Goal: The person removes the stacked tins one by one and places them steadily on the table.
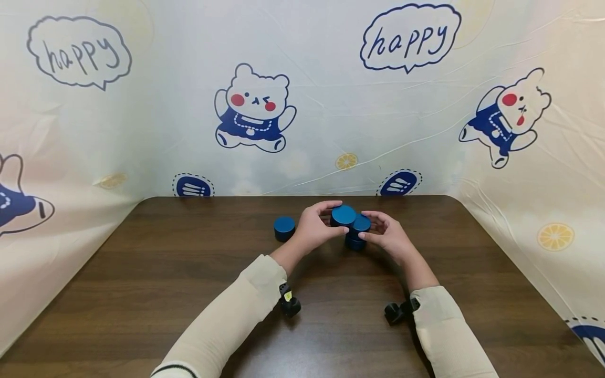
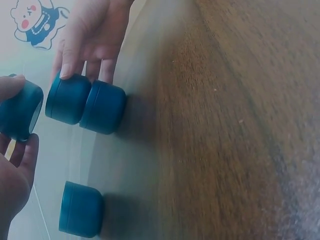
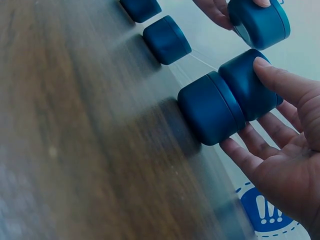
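Note:
My left hand [image 1: 312, 228] pinches a round blue tin [image 1: 343, 214] between thumb and fingers, holding it up off the table. Just right of it stands a stack of two similar tins, the upper tin [image 3: 247, 82] resting on the lower tin [image 3: 210, 110]. My right hand [image 1: 391, 239] grips the upper tin, thumb on the near side and fingers round the far side. In the left wrist view the raised tin [image 2: 20, 110] is tilted and apart from the stack, its paler underside partly showing.
Another blue tin [image 1: 284, 229] stands on the brown wooden table [image 1: 212, 283] left of my left hand. The right wrist view shows two single tins on the table, one nearer [image 3: 167, 40] and one farther [image 3: 140, 9]. A patterned curtain [image 1: 321, 105] hangs behind the table.

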`<state>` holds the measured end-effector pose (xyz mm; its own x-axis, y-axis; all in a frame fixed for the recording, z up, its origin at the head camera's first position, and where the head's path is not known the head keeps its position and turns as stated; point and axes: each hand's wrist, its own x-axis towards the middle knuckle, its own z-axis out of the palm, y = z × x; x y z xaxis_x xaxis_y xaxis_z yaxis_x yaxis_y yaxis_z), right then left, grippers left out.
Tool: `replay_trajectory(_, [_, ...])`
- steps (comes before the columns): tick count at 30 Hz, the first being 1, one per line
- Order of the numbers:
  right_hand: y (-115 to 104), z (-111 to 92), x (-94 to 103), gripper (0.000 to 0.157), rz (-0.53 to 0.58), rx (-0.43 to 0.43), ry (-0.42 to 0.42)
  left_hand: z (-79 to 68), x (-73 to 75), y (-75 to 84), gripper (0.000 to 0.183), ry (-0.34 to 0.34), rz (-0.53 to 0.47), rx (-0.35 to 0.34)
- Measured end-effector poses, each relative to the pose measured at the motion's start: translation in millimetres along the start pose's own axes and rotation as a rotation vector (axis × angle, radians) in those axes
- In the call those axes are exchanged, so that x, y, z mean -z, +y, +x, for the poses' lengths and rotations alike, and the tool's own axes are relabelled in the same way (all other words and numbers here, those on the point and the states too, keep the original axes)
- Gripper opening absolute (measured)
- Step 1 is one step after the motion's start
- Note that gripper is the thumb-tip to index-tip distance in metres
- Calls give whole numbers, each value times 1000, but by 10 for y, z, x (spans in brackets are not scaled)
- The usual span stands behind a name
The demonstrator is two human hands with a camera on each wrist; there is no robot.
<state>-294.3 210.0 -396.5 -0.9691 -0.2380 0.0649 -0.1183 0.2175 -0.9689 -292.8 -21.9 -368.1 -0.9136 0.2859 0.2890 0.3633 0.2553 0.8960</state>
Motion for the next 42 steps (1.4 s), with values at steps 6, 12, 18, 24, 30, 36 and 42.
replay_trajectory(6, [-7, 2, 5, 59, 11, -14, -4, -12, 22, -22, 59, -1, -6, 16])
replay_trajectory(12, [-45, -3, -1, 60, 31, -29, -16, -47, 55, -10, 58, -1, -14, 29])
replay_trajectory(18, [-6, -1, 6, 60, 6, -14, -8, -68, 102, -15, 59, 9, -44, 61])
replay_trajectory(24, [22, 9, 9, 61, -11, -7, -2, -87, 155, -31, 60, 14, -71, 87])
replay_trajectory(30, [-35, -15, 2, 62, -2, -21, -2, -103, 208, -26, 60, 33, -80, 118])
replay_trajectory(36, [22, 15, 15, 61, -6, -18, 2, -122, 272, -43, 60, 58, -111, 126])
replay_trajectory(42, [26, 16, 20, 60, -5, -8, -3, -150, 344, -36, 59, 72, -118, 108])
